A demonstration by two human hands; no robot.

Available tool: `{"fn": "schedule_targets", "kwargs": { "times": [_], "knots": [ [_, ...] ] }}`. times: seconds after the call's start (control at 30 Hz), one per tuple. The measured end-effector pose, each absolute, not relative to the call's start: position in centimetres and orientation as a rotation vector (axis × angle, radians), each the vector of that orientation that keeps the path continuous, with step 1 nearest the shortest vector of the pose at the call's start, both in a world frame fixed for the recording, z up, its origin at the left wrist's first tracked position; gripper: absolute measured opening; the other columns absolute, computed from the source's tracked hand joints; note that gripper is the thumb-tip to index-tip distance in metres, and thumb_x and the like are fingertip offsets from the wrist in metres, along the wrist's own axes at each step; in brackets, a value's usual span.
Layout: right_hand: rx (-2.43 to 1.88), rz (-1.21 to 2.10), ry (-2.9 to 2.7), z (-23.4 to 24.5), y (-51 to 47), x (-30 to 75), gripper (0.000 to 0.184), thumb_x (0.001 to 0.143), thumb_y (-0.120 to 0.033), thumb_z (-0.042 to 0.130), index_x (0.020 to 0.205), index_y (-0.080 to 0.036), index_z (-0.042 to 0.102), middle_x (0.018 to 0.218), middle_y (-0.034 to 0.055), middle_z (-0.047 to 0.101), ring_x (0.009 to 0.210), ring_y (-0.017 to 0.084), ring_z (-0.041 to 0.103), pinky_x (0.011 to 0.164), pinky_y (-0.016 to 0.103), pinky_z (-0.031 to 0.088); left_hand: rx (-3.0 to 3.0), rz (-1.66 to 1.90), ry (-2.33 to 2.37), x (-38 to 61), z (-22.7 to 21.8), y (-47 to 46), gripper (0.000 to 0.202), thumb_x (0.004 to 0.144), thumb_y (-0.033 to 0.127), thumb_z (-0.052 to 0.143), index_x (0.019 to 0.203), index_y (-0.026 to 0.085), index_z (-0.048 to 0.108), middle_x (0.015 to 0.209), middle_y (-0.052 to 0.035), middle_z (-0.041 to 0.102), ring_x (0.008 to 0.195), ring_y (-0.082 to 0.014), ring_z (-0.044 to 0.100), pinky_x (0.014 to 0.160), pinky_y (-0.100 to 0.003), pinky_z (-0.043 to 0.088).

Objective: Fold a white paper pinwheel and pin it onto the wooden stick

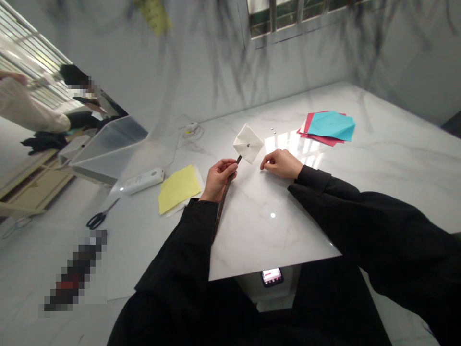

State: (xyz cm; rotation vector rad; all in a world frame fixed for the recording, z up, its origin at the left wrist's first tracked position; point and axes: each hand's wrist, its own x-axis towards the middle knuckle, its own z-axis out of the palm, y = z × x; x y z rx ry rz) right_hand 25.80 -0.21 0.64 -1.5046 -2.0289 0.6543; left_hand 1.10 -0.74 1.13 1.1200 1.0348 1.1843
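"Folded white paper (248, 143), where does it sit against the grip?"

"At the far end of the dark stick (222, 204), just beyond the left hand's (219, 180) fingertips. Its corners point outward, and a small dark dot marks its middle."

"So the left hand isn't on the paper itself?"

"No, thumb and fingers are closed around the stick, a little below the paper. The rest of the stick slants down past the palm, alongside the sleeve."

"And the right hand (283, 163)?"

"Just to the right of the paper, not touching it, fingers curled in. I can't tell whether they pinch anything small."

"What lies around them on the white table (252, 240)?"

"Yellow paper (180, 188) left of the left hand, and a blue sheet (331, 126) over red ones beyond the right hand."
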Motion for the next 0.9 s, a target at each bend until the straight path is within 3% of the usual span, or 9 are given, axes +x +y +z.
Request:
{"fn": "schedule_targets", "kwargs": {
  "times": [0.9],
  "knots": [
    [-1.507, 0.559, -1.983, 0.27, -0.25, 25.6, 0.025, 0.088, -0.015, 0.063, 0.093, -0.019, 0.088, 0.074, 0.0029, 0.072, 0.068, 0.015, 0.058, 0.072, 0.028, 0.04, 1.13, 1.191, 1.017, 1.01, 0.94, -0.67, 0.051, 0.056, 0.041, 0.103, 0.089, 0.017, 0.074, 0.07, 0.0027, 0.064, 0.061, -0.0076, 0.057, 0.059, -0.021, 0.043]
  ]
}}
